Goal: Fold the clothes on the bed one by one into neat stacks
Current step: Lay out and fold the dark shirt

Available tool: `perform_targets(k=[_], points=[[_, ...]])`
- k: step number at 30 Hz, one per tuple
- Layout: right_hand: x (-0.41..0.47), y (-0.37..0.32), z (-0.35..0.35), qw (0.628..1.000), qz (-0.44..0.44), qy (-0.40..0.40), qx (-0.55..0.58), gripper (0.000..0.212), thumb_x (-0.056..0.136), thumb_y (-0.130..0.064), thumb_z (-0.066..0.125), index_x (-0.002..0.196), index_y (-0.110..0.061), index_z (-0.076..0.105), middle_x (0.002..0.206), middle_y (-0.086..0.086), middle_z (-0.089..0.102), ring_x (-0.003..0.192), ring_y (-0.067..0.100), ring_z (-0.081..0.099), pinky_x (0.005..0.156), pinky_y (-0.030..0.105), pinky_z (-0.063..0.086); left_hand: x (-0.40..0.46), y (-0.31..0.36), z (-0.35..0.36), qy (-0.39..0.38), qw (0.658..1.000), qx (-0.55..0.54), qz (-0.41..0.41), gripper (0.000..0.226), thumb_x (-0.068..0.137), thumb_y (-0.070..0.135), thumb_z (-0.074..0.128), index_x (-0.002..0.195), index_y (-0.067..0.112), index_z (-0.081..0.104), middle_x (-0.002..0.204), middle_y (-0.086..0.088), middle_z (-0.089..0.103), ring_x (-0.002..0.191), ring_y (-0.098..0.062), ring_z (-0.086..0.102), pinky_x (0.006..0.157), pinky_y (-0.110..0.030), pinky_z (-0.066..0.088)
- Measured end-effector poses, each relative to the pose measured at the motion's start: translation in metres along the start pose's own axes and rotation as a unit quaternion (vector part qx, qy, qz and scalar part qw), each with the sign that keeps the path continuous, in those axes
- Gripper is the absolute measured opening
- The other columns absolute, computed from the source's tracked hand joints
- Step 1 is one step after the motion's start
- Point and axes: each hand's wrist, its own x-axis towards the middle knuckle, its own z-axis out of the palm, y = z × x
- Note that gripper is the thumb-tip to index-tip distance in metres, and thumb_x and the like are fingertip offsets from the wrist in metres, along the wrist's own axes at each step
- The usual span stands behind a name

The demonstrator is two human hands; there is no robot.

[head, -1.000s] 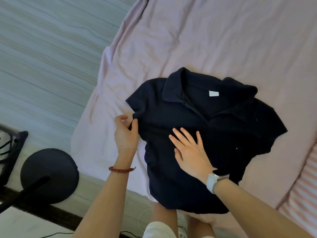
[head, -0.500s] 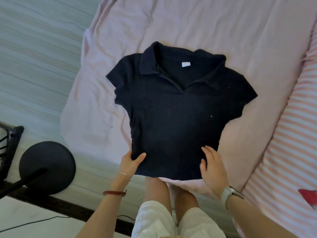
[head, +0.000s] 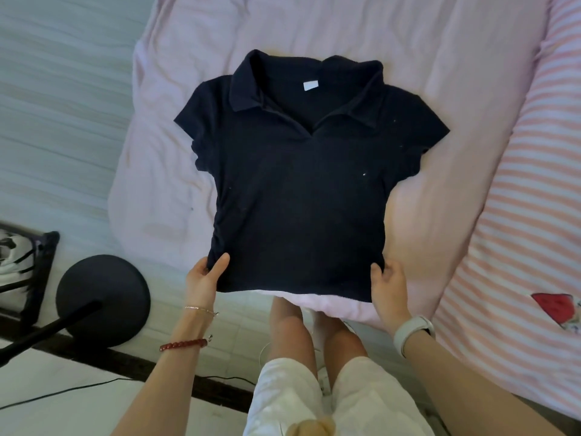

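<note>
A dark navy polo shirt (head: 298, 190) lies spread flat, front up, on the pink bed sheet (head: 440, 73), collar away from me and a white label inside the neck. My left hand (head: 206, 276) pinches the shirt's bottom left hem corner, thumb on top. My right hand (head: 388, 286) grips the bottom right hem corner. Both short sleeves lie open to the sides.
A pink-and-white striped blanket (head: 515, 234) with a red patch lies along the bed's right side. On the floor at the left stand a round black lamp base (head: 103, 297) with its pole, and a dark rack (head: 28, 265). A cable runs across the floor.
My hands went from the left sleeve and chest down to the two hem corners, and the shirt now lies straightened and flat. The view has shifted so the shirt sits centred.
</note>
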Motion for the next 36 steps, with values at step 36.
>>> perform_targets(k=[36], points=[[0.035,-0.179,-0.049,0.963,0.095,0.039,0.249,0.019,0.086,-0.017,0.061,0.071,-0.013,0.051,0.063,0.004,0.046,0.037,0.009,0.036,0.036,0.015,0.033,0.02,0.173,0.013,0.051,0.98,-0.195,0.004,0.01,0.089,0.002,0.057,0.082,0.009,0.055,0.076,-0.005,0.057,0.051,-0.006,0.064,0.049,-0.021,0.052]])
